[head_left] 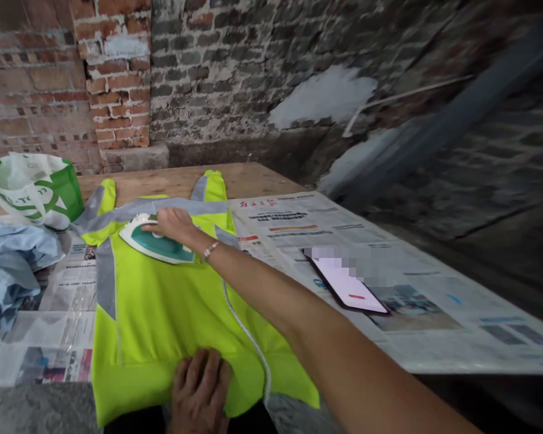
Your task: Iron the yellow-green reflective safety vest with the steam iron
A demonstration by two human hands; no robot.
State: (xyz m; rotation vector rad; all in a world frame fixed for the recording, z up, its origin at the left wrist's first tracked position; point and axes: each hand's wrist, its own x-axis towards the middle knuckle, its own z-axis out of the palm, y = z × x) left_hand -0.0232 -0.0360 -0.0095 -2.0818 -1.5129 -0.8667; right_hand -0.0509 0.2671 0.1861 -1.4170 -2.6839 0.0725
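The right grip [174, 222] is closed around the handle of the iron [163, 246], which sits on the upper part of the yellow shirt [163, 301]. The left grip [201, 386] lies over the shirt's lower edge, fingers side by side; whether it pinches the fabric, I cannot tell. A pale cord [247, 331] runs from near the right forearm down across the shirt. The shirt is spread on the counter [248, 175], its hem past the front edge. To the right, a phone [344, 280] lies on newspaper [416, 265]; to the left are blue cloth [9, 259] and, behind it, a bag [57, 196].
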